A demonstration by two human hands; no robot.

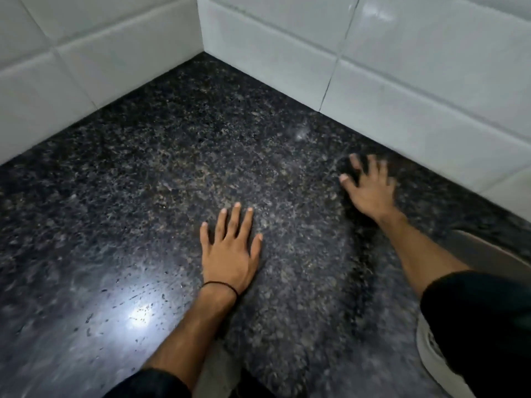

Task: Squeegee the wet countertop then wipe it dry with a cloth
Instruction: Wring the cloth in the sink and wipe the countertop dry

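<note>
Markings on the white object [431, 351] at 5 o'clock blur past reading, while on the speckled black granite countertop [172, 168] the left hand [230, 254] at 6 o'clock lies flat, fingers spread, holding nothing, and the blurred right hand [370, 191] at 3 o'clock splays straight fingers, gripping nothing visible.

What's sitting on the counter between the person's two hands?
Nothing. In the head view, only bare speckled countertop, partly shadowed, lies between the left hand and the right hand.
</note>
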